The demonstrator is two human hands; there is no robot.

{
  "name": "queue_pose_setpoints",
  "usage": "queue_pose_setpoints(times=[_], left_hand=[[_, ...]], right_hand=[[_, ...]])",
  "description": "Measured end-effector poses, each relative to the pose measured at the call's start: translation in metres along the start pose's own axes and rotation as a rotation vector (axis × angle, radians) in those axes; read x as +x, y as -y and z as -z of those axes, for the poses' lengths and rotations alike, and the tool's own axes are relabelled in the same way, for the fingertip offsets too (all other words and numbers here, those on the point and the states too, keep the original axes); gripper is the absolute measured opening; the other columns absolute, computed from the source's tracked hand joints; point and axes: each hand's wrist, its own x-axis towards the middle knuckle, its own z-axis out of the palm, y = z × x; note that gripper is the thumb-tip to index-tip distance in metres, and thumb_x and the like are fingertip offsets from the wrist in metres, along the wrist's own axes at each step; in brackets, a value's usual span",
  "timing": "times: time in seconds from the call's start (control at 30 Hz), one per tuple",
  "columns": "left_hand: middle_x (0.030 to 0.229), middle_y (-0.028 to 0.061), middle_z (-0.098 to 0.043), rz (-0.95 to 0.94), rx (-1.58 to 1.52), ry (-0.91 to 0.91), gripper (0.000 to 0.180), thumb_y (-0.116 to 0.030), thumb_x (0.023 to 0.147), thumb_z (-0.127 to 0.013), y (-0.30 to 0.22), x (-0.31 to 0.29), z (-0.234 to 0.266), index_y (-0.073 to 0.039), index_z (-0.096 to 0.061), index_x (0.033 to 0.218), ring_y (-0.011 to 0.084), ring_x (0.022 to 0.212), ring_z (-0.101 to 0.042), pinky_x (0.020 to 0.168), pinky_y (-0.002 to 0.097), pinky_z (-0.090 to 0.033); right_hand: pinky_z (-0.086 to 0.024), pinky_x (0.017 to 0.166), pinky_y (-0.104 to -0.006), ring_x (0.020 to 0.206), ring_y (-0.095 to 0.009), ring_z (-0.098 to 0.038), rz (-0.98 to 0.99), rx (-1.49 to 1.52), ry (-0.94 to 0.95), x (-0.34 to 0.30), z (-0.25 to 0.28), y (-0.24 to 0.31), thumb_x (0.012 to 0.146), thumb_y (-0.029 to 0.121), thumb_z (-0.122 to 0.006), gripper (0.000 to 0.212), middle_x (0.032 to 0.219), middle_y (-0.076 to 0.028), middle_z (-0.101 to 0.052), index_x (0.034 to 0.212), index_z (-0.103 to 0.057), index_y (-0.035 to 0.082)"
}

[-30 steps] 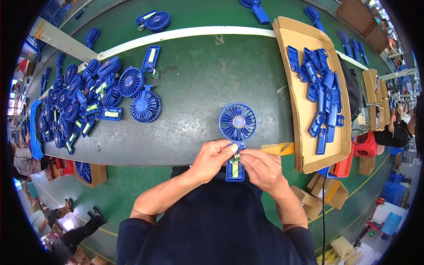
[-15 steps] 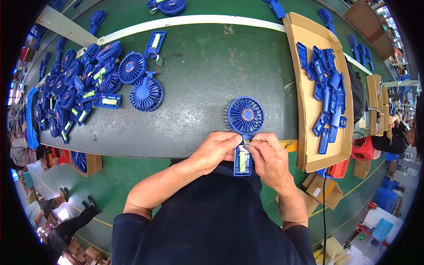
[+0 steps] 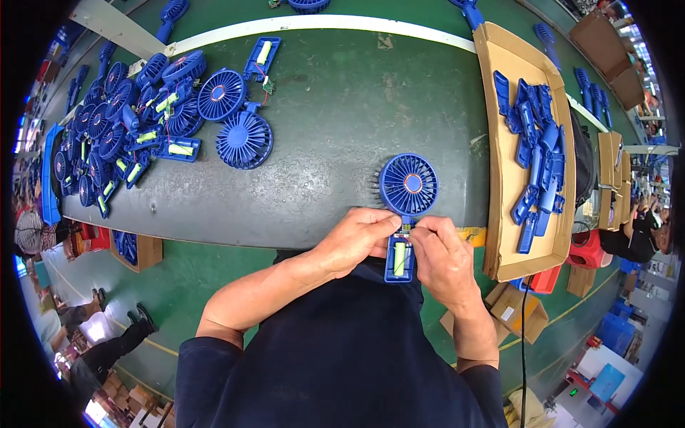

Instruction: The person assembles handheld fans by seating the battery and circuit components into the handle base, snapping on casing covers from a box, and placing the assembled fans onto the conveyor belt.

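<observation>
A blue handheld fan lies on the table's near edge, its round head away from me and its opened handle toward me. Inside the handle sits a light green battery cell, with a small circuit board above it at the neck. My left hand grips the left side of the neck, thumb beside the board. From the right, my right hand pinches at the board with thumb and forefinger; whatever lies between these fingertips is too small to make out.
At the left is a pile of blue fans with open handles and green cells. Two fans lie nearer the middle. A cardboard tray of blue handle covers stands at the right. A white rail runs along the far edge.
The view has shifted slightly, so the fan and hands appear a little farther right. My right fingers have closed in on the board at the neck, where it now shows more plainly.
</observation>
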Motion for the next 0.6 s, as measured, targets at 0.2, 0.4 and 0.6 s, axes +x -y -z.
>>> queue_pose_setpoints(times=[0.2, 0.4, 0.6], left_hand=[[0.107, 0.0067, -0.069, 0.008, -0.01, -0.008, 0.031, -0.024, 0.109, -0.05, -0.002, -0.001, 0.0, 0.001, -0.065, 0.117, 0.017, 0.094, -0.07, 0.089, 0.0359, -0.058], [0.107, 0.0079, -0.069, -0.011, -0.035, -0.02, 0.03, -0.024, 0.109, -0.052, 0.0, -0.002, -0.001, 0.001, -0.065, 0.117, 0.0172, 0.094, -0.07, 0.088, 0.0364, -0.059], [0.108, 0.0062, -0.07, -0.067, 0.055, 0.001, 0.028, -0.023, 0.106, -0.059, -0.002, -0.005, -0.002, 0.001, -0.067, 0.118, 0.0127, 0.096, -0.068, 0.087, 0.0316, -0.058]], right_hand=[[-0.056, 0.058, -0.0364, 0.071, -0.025, -0.069, 0.072, -0.1, 0.042, 0.003, 0.001, 0.0, 0.076, -0.004, -0.072, 0.018, 0.097, -0.009, -0.064, 0.094, -0.069, 0.0], [-0.055, 0.059, -0.0365, 0.069, -0.026, -0.068, 0.057, 0.088, -0.016, 0.0, -0.006, -0.01, 0.077, -0.008, -0.072, 0.015, 0.094, -0.01, -0.063, 0.091, -0.068, -0.002], [-0.055, 0.06, -0.0343, 0.071, -0.024, -0.068, -0.006, 0.261, 0.054, 0.005, -0.002, -0.015, 0.083, -0.005, -0.074, 0.015, 0.095, -0.01, -0.064, 0.097, -0.071, -0.002]])
